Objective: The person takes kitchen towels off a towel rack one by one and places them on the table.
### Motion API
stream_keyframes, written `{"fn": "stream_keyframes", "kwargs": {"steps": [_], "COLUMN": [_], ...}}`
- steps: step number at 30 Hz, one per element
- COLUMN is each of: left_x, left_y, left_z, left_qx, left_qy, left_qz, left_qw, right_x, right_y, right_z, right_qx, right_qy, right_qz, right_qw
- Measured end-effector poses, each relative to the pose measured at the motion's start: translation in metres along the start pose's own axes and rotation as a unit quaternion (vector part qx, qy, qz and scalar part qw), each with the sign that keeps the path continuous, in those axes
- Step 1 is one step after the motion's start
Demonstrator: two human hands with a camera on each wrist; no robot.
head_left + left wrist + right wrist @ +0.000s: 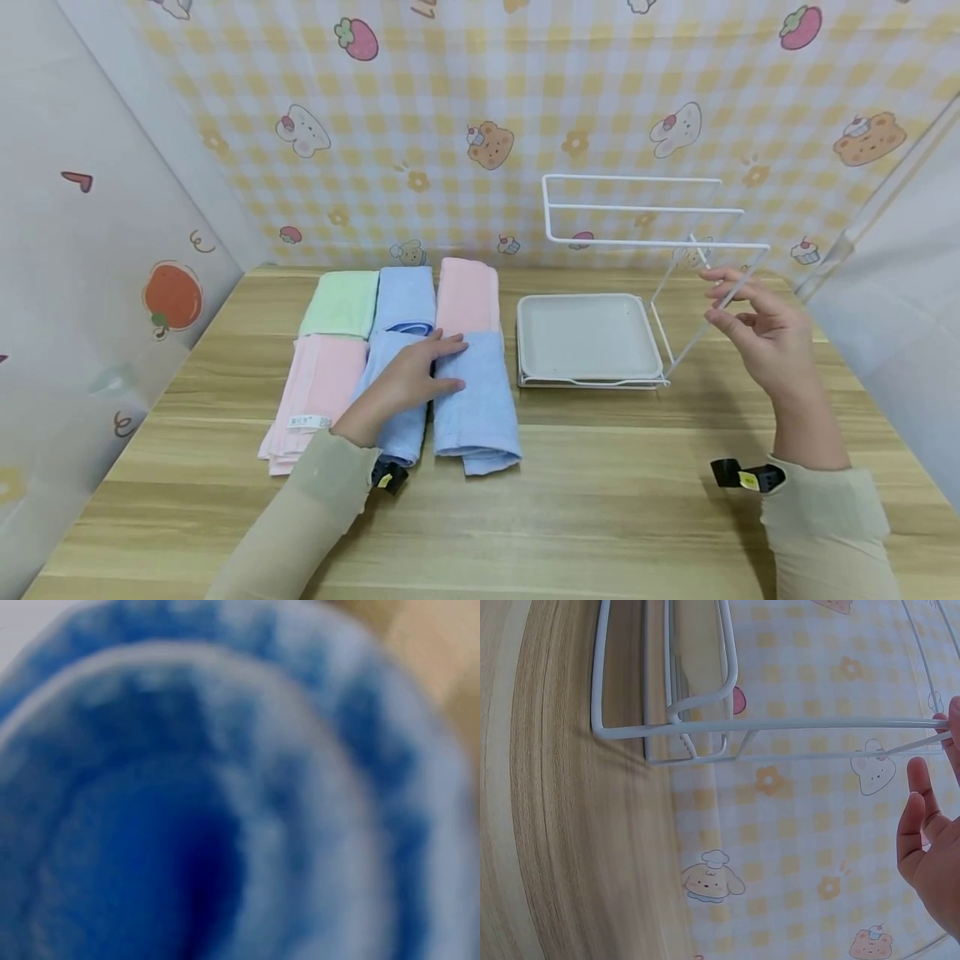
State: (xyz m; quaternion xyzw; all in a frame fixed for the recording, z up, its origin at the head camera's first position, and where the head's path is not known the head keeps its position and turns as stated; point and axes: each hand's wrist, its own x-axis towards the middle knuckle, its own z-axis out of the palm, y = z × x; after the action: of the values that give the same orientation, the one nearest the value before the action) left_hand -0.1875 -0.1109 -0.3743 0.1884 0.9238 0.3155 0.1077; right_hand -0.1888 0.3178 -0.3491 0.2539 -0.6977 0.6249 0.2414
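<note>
My left hand (408, 375) rests with fingers extended on folded blue towels, its fingertips on the front-right blue towel (476, 408) and its palm over the blue towel (401, 433) beside it. Curled folds of a blue towel (300, 787) fill the left wrist view, blurred. On the right, my right hand (776, 342) pinches the side wire of a white wire rack (656, 244) between thumb and fingers. The right wrist view shows the fingertips at the far end of the rack's wires (817, 724). A pale grey tray (588, 337) sits in the rack's base.
Behind the front towels lie a green towel (341, 302), another blue towel (405, 296) and a pink towel (468, 292). A pink towel with a white label (322, 379) is at front left. A checked, cartoon-printed curtain (420, 100) backs the wooden table (585, 517).
</note>
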Motion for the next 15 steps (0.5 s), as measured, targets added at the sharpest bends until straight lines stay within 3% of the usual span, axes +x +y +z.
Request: {"fn": "stream_keyframes", "kwargs": {"steps": [9,15], "left_x": [-0.014,-0.038], "left_y": [0.000,-0.002], "left_z": [-0.003,-0.026], "left_qx": [-0.043,-0.050], "left_qy": [0.039,0.072], "left_qz": [0.023,0.010], "left_qw": [0.9981,0.9961], "right_x": [-0.002,-0.003], "right_y": [0.001,0.000], "right_z": [0.007,0.007], "right_qx": [0.045,0.072], "right_qy": [0.004,0.010], "right_qz": [0.006,0.015], "right_qw": [0.999,0.997]}}
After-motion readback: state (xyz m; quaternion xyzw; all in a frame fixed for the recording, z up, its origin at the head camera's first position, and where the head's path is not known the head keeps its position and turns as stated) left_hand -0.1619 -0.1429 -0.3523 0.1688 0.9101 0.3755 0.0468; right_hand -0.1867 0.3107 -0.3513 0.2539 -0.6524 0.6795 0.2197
